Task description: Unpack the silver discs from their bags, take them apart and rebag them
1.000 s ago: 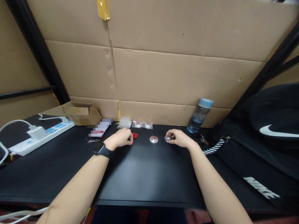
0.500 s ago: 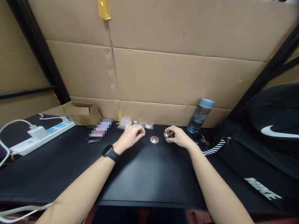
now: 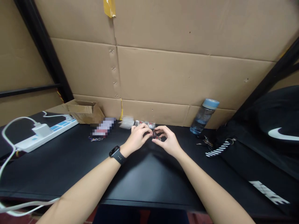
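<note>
My left hand (image 3: 138, 137) and my right hand (image 3: 167, 140) meet fingertip to fingertip just above the black table (image 3: 144, 174), near its back edge. Both are closed in a pinch on a small round piece (image 3: 154, 134), dark and shiny from here, with a speck of red beside it. A black watch (image 3: 116, 154) sits on my left wrist. Right behind the hands lie small clear packets (image 3: 146, 123) holding round silver and red parts. The silver disc that lay on the table is hidden by my hands.
A blue-capped water bottle (image 3: 203, 116) stands at the back right, with keys (image 3: 206, 141) and a striped strap (image 3: 218, 149) beside a black bag (image 3: 268, 149). At the left are a white power strip (image 3: 46, 132), an open cardboard box (image 3: 80, 109) and a blurred flat item (image 3: 104, 128).
Both hands have moved inward and now meet at the middle. The left came from the red bits, the right brought its round piece over; the view has shifted slightly.
</note>
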Demonstrator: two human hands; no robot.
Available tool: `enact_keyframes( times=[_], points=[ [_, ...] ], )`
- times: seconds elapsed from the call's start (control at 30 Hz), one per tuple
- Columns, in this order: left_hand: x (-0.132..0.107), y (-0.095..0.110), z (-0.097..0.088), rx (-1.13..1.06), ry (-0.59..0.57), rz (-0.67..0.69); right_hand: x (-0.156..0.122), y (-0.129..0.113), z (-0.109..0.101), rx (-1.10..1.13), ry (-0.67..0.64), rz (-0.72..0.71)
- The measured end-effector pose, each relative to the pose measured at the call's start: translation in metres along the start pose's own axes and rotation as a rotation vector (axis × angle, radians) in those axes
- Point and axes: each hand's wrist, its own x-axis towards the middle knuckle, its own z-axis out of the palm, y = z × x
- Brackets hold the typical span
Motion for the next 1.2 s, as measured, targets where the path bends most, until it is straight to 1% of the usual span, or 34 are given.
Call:
enact_keyframes(
  times=[0.1, 0.2, 0.37, 0.47, 0.57, 0.63, 0.7, 0.77, 0.87, 1.0, 1.1, 1.2],
  points=[
    [-0.001, 0.003, 0.000, -0.007, 0.044, 0.017, -0.003, -0.008, 0.008, 0.053, 0.014, 0.013],
    [-0.001, 0.004, -0.001, -0.029, 0.069, 0.029, -0.005, -0.012, 0.011, 0.097, 0.041, 0.040],
    [-0.002, 0.007, -0.002, -0.062, 0.068, 0.056, -0.005, -0.010, 0.012, 0.193, 0.038, 0.115],
    [-0.002, 0.008, -0.001, -0.110, 0.088, 0.060, -0.004, -0.009, 0.012, 0.275, 0.032, 0.165],
    [-0.001, 0.008, 0.005, -0.223, 0.125, 0.012, -0.002, -0.011, 0.011, 0.342, 0.036, 0.192],
    [0.000, 0.007, 0.011, -0.333, 0.144, -0.043, -0.002, -0.012, 0.010, 0.358, 0.043, 0.181],
    [0.001, 0.006, 0.017, -0.435, 0.146, -0.096, -0.002, -0.012, 0.010, 0.331, 0.059, 0.157],
    [0.001, 0.005, 0.022, -0.487, 0.135, -0.127, -0.002, -0.011, 0.010, 0.269, 0.086, 0.137],
    [0.000, 0.005, 0.023, -0.427, 0.156, -0.125, -0.002, -0.007, 0.010, 0.181, 0.094, 0.139],
    [-0.002, 0.008, 0.015, -0.184, 0.212, -0.074, -0.002, -0.003, 0.009, 0.113, 0.019, 0.173],
    [-0.002, 0.010, 0.010, -0.060, 0.203, -0.041, -0.001, -0.001, 0.009, 0.035, 0.003, 0.092],
    [-0.003, 0.010, 0.009, 0.003, 0.176, -0.017, 0.000, 0.000, 0.007, -0.037, -0.004, 0.036]
  ],
)
